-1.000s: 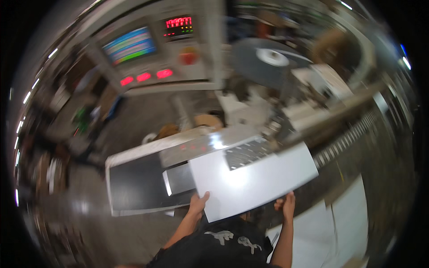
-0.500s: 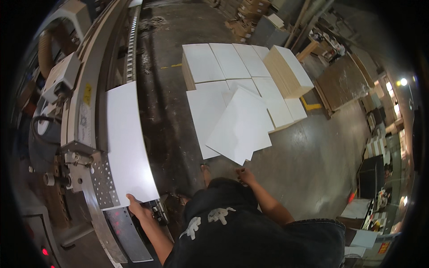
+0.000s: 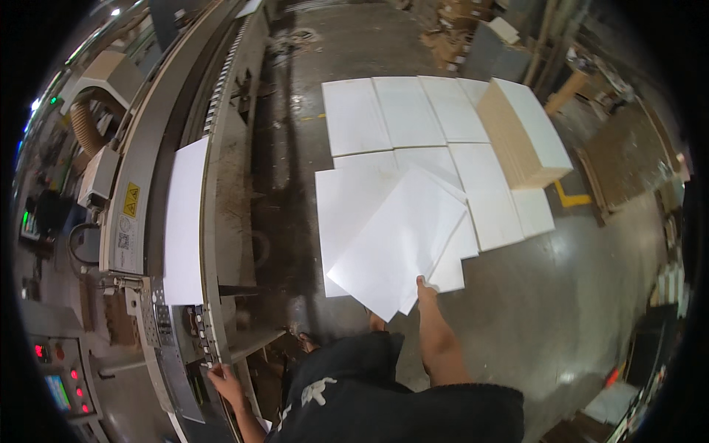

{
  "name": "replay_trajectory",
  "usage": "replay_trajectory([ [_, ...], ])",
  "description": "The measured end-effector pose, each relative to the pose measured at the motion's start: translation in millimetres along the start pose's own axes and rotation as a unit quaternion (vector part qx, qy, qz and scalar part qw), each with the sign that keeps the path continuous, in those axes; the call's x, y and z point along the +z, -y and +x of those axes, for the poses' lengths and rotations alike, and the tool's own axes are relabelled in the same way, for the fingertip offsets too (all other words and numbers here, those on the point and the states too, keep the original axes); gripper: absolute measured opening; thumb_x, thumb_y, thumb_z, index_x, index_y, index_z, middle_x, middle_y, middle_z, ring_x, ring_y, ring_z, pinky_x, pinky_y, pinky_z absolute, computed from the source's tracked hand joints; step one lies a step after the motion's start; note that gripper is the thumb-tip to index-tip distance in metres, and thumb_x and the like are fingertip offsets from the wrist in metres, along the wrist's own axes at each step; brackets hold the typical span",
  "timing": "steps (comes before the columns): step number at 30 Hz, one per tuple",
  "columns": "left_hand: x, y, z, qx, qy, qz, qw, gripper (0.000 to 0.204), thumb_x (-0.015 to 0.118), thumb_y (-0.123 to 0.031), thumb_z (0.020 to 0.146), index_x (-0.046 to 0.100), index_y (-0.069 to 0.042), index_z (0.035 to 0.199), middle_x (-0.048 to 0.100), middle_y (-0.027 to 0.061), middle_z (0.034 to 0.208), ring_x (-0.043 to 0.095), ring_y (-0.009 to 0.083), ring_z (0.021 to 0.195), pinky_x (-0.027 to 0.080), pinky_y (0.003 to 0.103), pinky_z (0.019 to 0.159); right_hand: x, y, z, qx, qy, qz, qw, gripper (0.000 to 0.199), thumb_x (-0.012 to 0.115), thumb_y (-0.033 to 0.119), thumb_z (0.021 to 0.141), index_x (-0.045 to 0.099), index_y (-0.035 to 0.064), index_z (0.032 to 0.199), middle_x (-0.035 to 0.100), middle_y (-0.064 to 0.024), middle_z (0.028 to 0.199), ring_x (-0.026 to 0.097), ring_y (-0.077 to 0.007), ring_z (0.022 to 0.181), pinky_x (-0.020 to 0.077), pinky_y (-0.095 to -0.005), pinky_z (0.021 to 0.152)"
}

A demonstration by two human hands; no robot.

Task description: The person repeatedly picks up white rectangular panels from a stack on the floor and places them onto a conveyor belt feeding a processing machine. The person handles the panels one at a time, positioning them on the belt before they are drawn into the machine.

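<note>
Currently, the right hand point(image 3: 426, 289) grasps the loose panel point(image 3: 395, 244) at its near right edge, thumb on the upper face, fingers hidden underneath. This panel is white, flat and rectangular; it lies slanted across the near part of the low stacks point(image 3: 357, 117), with the edge of another white sheet showing just beneath it on the right.

Left hand point(image 3: 227, 385): at the near end of the machine point(image 3: 140, 184), fingertips at its side edge. Cannot tell whether it grips or merely rests there. A second panel point(image 3: 185, 229) lies lengthwise on the machine, well apart from both hands.

Surroundings: a taller stack point(image 3: 543, 122), white on top with tan sides, stands at the far right of the low stacks. Yellow marking point(image 3: 572, 196) on the floor point(image 3: 524, 310) beside it. Ribbed hose point(image 3: 86, 125) on the machine's far left; control box point(image 3: 65, 373) with red lights at lower left.
</note>
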State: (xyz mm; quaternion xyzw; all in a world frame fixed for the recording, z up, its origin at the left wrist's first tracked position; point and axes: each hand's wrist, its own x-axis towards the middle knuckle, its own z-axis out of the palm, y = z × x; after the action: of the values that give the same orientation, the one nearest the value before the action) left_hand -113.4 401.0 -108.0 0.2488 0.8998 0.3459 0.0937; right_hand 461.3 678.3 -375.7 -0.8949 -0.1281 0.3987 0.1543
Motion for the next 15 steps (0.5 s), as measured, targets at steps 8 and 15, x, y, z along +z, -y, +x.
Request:
replay_trajectory([
  [8, 32.0, -61.7, -170.9, -0.132, 0.121, -0.059, 0.982, 0.03, 0.066, -0.017, 0.093, 0.055, -0.001, 0.115, 0.063, 0.0126, 0.103, 0.063, 0.0238, 0.091, 0.05, 0.037, 0.085, 9.5, 93.1, 73.4, -0.053, 0.004, -0.197, 0.979, 0.105, 0.062, 0.076, 0.079, 0.047, -0.0119, 0.134, 0.045, -0.0293, 0.142, 0.047, -0.0454, 0.13, 0.0439, -0.0539, 0.104],
  [15, 45.6, -135.6, -201.8, -0.271, 0.1, -0.206, 0.935, 0.026, 0.065, -0.016, 0.096, 0.053, -0.002, 0.114, 0.067, 0.0096, 0.093, 0.065, 0.0176, 0.081, 0.053, 0.031, 0.07, -9.1, 69.6, 105.1, -0.041, 0.137, 0.022, 0.99, 0.075, 0.073, 0.045, 0.089, 0.047, -0.0125, 0.129, 0.066, -0.0238, 0.118, 0.069, -0.0345, 0.09, 0.058, -0.0476, 0.068],
])
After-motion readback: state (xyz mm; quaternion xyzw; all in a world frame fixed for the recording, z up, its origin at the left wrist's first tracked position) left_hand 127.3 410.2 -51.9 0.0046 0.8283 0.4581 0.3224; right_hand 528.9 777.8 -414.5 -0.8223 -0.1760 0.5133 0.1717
